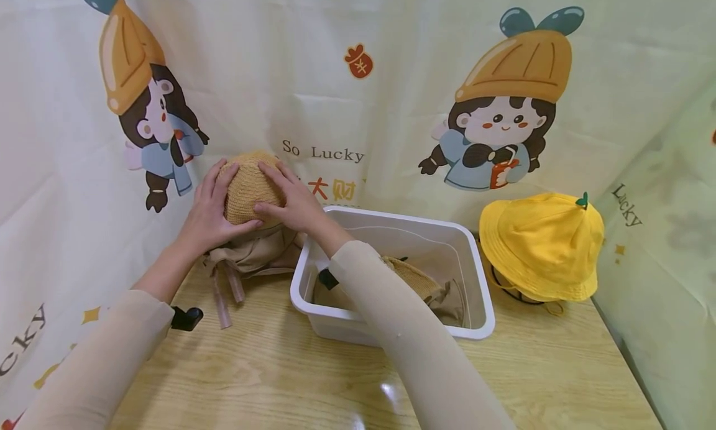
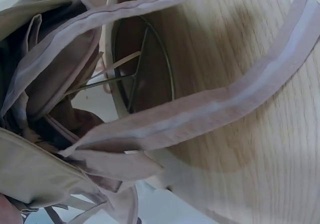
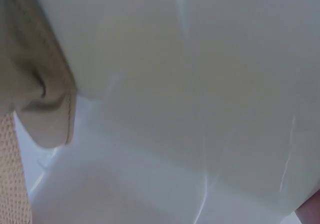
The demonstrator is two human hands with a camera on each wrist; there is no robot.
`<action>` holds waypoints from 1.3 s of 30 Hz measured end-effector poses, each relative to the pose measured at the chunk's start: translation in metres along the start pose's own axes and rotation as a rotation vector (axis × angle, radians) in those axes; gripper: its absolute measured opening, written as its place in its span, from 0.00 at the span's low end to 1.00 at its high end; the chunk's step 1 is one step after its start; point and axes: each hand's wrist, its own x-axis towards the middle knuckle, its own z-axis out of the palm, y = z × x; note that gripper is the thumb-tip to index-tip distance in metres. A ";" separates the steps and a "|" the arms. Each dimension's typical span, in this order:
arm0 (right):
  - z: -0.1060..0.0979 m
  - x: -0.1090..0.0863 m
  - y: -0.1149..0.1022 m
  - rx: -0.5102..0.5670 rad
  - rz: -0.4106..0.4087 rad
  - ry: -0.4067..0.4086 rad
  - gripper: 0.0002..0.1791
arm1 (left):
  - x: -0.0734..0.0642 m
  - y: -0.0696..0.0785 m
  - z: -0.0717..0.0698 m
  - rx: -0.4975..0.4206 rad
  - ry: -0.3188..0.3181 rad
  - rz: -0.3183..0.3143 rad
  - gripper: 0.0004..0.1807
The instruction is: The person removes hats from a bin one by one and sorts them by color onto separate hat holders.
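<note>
One hat (image 1: 252, 197): tan, knitted at the crown, sitting left of the frame's centre. Your left hand (image 1: 208, 215) is cupping the crown's left side, your right hand (image 1: 291, 200) its right. Both sets of fingers are lying spread and bent round the dome, which is filling the gap between them. You are probably holding it from two sides to steady the soft crown without crushing it.

One flap (image 1: 260, 250) with straps (image 1: 220, 296): hanging below the crown, the straps trailing downward.

One wire stand (image 2: 134, 76): showing its ring under the cloth in the left wrist view, likely propping the hat and rounding it out.

One white bin (image 1: 335, 327), centre: holding more tan knit (image 1: 416, 278) and cloth (image 1: 452, 306), apparently keeping them together. Your right sleeve (image 1: 403, 321) is crossing it, so you cannot tell the count.

One yellow hat (image 1: 545, 247), right of frame: resting over a black stand (image 1: 520, 298), presumably keeping its shape.

One table (image 1: 291, 380): pale, wood-grained, catching white glints at lower centre.

One cream curtain (image 1: 391, 107): hanging in soft folds at the back and both sides, showing cartoon figures (image 1: 506, 119) and lettering (image 1: 335, 152).
</note>
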 end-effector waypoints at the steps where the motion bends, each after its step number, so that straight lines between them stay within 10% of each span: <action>1: -0.001 0.000 0.001 -0.006 -0.001 -0.001 0.47 | 0.000 0.000 0.000 0.003 0.001 -0.003 0.67; 16: -0.018 -0.013 0.003 -0.085 0.070 -0.081 0.48 | 0.003 0.010 0.010 0.017 -0.056 -0.022 0.67; 28: -0.069 -0.040 0.010 -0.077 0.049 0.019 0.36 | 0.002 0.032 -0.024 -0.006 -0.011 -0.070 0.58; 39: -0.141 -0.096 0.040 -0.071 0.088 0.165 0.35 | 0.028 0.106 -0.031 -0.060 0.023 0.172 0.41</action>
